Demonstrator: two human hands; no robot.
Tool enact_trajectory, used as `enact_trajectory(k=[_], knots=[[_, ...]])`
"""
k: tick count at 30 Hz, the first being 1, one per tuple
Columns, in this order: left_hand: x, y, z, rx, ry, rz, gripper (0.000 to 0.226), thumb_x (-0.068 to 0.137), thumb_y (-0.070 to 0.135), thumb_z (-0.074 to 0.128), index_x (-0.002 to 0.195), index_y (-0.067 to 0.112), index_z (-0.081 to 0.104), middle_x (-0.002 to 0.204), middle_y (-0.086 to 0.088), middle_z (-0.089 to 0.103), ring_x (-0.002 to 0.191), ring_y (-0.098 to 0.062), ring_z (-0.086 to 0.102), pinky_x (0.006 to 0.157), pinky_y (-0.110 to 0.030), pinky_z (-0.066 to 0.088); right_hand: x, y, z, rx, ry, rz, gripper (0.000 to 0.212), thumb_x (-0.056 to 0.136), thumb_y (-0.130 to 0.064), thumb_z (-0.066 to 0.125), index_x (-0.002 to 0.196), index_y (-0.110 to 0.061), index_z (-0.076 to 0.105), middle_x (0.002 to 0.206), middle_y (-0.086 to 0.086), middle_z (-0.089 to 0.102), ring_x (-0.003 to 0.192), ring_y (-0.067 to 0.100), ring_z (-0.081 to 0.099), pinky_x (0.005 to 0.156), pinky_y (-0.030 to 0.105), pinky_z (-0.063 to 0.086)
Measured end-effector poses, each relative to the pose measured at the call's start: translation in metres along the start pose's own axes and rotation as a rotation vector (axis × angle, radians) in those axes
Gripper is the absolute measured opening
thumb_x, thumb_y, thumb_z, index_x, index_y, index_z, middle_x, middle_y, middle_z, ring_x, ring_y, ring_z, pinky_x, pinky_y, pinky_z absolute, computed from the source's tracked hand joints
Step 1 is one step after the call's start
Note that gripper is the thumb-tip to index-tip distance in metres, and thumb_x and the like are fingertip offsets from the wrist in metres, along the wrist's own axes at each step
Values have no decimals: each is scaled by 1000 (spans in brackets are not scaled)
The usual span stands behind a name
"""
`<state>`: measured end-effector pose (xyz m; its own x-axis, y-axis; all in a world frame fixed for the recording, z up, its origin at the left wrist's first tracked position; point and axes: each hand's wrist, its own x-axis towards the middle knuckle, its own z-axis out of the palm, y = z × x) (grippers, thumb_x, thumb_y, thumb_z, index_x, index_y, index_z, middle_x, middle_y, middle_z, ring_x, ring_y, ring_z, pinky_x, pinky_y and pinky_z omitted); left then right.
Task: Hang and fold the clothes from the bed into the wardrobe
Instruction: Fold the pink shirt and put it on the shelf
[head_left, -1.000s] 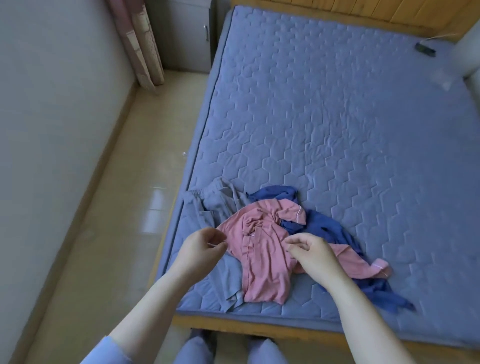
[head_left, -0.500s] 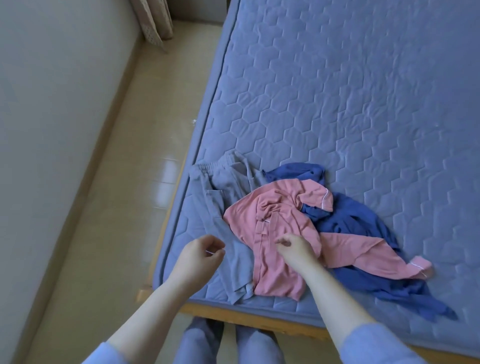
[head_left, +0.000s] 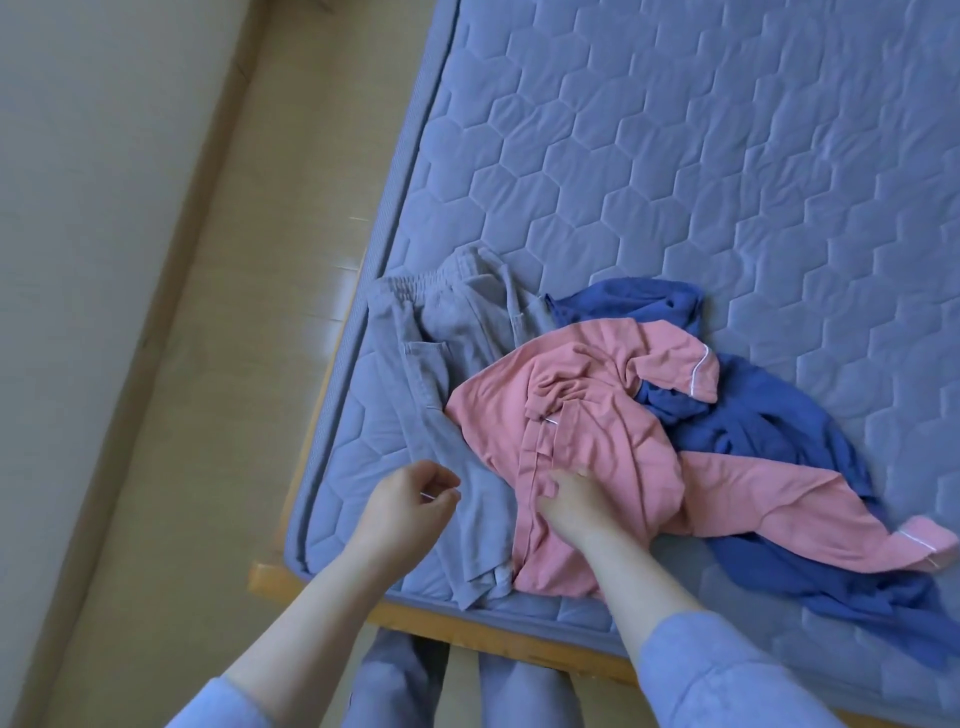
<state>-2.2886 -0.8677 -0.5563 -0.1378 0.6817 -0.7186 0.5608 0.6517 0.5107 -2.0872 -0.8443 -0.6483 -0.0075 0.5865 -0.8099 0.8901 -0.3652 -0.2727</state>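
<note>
Gripping pink shirt (head_left: 587, 431) near its placket, right hand (head_left: 576, 506) bunches soft, limp cloth; better hold: shoulders. Left hand (head_left: 410, 506) curled, contents unclear.

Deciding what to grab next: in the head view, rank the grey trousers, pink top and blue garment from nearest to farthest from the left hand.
1. grey trousers, just right of the left hand, by the left edge of the mattress.
2. pink top, in the middle, overlapping the trousers' right side.
3. blue garment, farthest right, partly under the pink top.
</note>
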Motion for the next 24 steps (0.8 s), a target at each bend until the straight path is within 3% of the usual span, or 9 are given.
enact_trajectory(k=[3, 5, 7, 9, 12, 15, 17, 20, 24], knots=[[6, 4, 2, -5, 4, -8, 13, 89, 15, 56, 95, 21, 66, 93, 7, 69, 88, -10, 65, 78, -30, 53, 3, 1, 8, -38, 27, 22, 35, 90, -23, 55, 123, -13, 60, 135, 13, 46, 119, 30, 54, 94, 28, 42], [7, 8, 2, -1, 12, -4, 13, 89, 14, 57, 93, 22, 66, 92, 7, 70, 87, -11, 66, 77, -31, 53, -1, 0, 8, 21, 110, 39, 26, 87, -18, 57, 108, -6, 64, 121, 14, 55, 109, 31, 57, 84, 29, 43], [5, 13, 1, -8, 10, -1, 13, 89, 14, 57, 92, 23, 65, 92, 6, 70, 87, -10, 65, 76, -31, 53, -11, 0, 4, 226, 269, 71, 12, 82, -12, 60, 89, -9, 69, 96, 12, 65, 92, 29, 60, 74, 28, 43], [1, 19, 0, -13, 1, 5, 14, 90, 13, 56, 93, 23, 65, 93, 5, 70, 87, -11, 65, 77, -32, 55, -23, 2, -8, 469, 393, 131, 13, 81, -9, 66, 86, -14, 77, 88, 0, 74, 90, 21, 66, 73, 24, 45], [-8, 30, -6, -18, -8, 17, 15, 90, 14, 55, 98, 21, 66, 94, 6, 69, 88, -10, 65, 76, -31, 54, -39, 5, -34, 828, 344, 181, 14, 77, -5, 74, 76, -20, 74, 67, -11, 71, 75, 13, 64, 68, 22, 44], [-21, 46, -15, -22, 9, 46, 16, 90, 13, 54, 97, 18, 67, 94, 5, 70, 88, -11, 65, 78, -32, 54, -59, 4, -67, 1246, 202, 208, 23, 81, 6, 68, 97, -11, 70, 80, 6, 71, 75, 18, 61, 70, 28, 47], [-32, 57, -24, -36, 20, 71, 16, 89, 11, 54, 94, 19, 67, 93, 5, 71, 87, -11, 66, 80, -34, 55, -78, 2, -92, 1466, 114, 160, 21, 85, 9, 62, 98, -7, 68, 83, 10, 72, 75, 18, 64, 69, 26, 49], [-51, 73, -38, -46, 34, 114, 14, 88, 11, 56, 92, 19, 67, 91, 4, 71, 86, -12, 66, 74, -30, 52, -113, -5, -130, 1504, 75, 70, 17, 91, 6, 54, 100, -4, 65, 79, 10, 72, 69, 14, 66, 65, 25, 50], [-84, 91, -62, -52, 64, 164, 13, 88, 13, 57, 89, 21, 68, 86, 6, 71, 79, -10, 64, 62, -19, 45, -169, -32, -172, 1278, 61, -156, 27, 95, 5, 47, 88, -6, 71, 84, 11, 68, 69, 13, 64, 65, 22, 53]])
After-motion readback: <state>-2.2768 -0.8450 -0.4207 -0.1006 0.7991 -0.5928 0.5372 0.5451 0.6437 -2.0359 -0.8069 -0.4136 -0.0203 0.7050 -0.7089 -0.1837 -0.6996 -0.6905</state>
